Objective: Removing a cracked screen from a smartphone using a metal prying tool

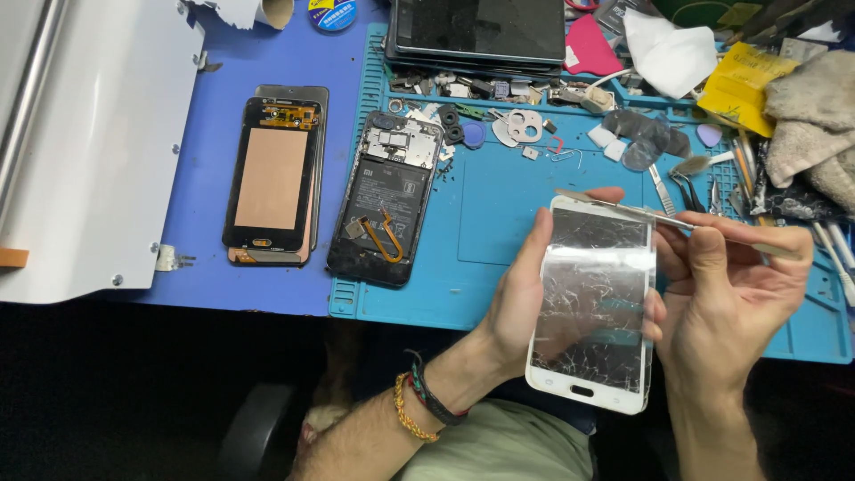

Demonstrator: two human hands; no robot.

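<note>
My left hand grips the left edge of a cracked white phone front glass, held upright above the table's front edge. My right hand supports the glass's right side and pinches metal tweezers that lie across its top edge. The glass is see-through and badly shattered. An opened black phone with its battery and an orange flex cable showing lies on the blue work mat to the left. Further left, a display panel with a copper-coloured back rests on another panel.
Small parts, screws, picks and tools litter the mat's back trays. Stacked dark screens stand at the back. Rags, a yellow packet and a white cloth crowd the right. A white metal sheet fills the left.
</note>
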